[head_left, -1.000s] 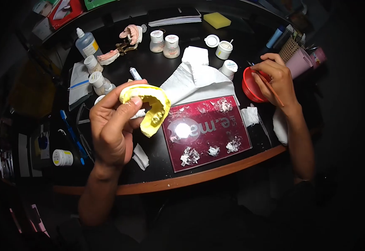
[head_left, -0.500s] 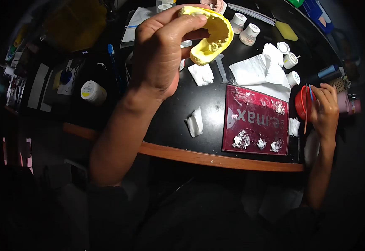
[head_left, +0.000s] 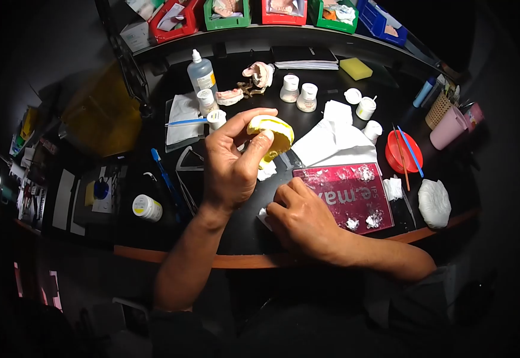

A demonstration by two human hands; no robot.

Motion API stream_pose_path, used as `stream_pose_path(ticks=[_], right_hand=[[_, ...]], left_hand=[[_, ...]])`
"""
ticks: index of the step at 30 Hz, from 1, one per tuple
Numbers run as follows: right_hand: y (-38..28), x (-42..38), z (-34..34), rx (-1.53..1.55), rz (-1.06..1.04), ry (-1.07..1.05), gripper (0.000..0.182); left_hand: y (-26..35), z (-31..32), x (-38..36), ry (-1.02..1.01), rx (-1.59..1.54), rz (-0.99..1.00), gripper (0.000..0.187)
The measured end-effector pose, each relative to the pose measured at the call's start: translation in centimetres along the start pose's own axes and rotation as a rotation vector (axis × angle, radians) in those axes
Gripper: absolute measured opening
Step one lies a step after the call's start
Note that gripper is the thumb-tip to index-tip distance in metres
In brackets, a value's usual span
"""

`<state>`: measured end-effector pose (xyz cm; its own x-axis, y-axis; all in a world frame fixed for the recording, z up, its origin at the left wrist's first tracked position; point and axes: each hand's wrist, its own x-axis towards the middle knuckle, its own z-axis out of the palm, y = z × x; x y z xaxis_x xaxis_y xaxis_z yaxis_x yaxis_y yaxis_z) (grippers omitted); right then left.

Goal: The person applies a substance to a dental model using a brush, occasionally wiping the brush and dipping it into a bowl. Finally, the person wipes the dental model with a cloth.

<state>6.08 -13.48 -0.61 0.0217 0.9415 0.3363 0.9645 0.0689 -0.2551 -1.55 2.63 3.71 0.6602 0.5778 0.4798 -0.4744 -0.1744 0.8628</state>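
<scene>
A yellow dental arch model [head_left: 279,138] is pinched between the thumb and fingers of my left hand [head_left: 233,164], raised over the dark table. Lower and to its right, my right hand [head_left: 300,216] has its fingers curled together at the left edge of the dark red e.max pad [head_left: 358,197]. A folded white tissue [head_left: 264,218] shows in part beside those fingers; whether they grip it is hidden. White crumbly lumps lie on the pad. Behind it is a crumpled white cloth [head_left: 337,136].
A red bowl [head_left: 396,156] with two thin tools across it stands at the right, near a white round pad [head_left: 434,204]. Small jars [head_left: 307,98], a clear bottle [head_left: 201,73] and pink models [head_left: 258,76] stand behind. Coloured bins [head_left: 284,12] line the shelf.
My right hand has moved left from the red bowl to beside the pad, leaving the tools at the bowl. My left hand has lowered the yellow model. The view now takes in the shelf.
</scene>
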Motion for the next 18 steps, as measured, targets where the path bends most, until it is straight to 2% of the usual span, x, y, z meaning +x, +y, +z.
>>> stream_pose_path(ticks=[1,5,10,11,14,16,18], right_hand=[[0.1,-0.1,-0.1,0.019,-0.026,0.061,0.015],[1.5,-0.8,-3.7,0.185,0.109,0.155,0.013],[4.7,-0.4,-8.2,0.204,0.267,0.506,0.009],[5.1,-0.2,-8.5,0.171,0.206,0.578,0.008],[4.4,0.2,-9.0,0.251,0.193,0.59,0.007],[4.9,0.5,-7.6,0.368,0.155,0.68,0.007],[5.0,0.2,-7.3,0.405,0.159,0.634,0.01]], left_hand=[[0.0,0.1,0.0,-0.006,0.011,0.009,0.029],[0.1,0.2,-0.2,-0.033,0.061,0.012,0.029],[0.4,0.9,-0.8,-0.137,-0.008,-0.122,0.032],[0.4,1.3,-1.0,-0.156,-0.035,-0.167,0.032],[0.3,2.0,-1.6,-0.23,-0.025,-0.231,0.036],[0.4,2.5,-1.9,-0.241,0.002,-0.247,0.037],[-0.2,2.6,-2.3,-0.248,0.005,-0.277,0.041]])
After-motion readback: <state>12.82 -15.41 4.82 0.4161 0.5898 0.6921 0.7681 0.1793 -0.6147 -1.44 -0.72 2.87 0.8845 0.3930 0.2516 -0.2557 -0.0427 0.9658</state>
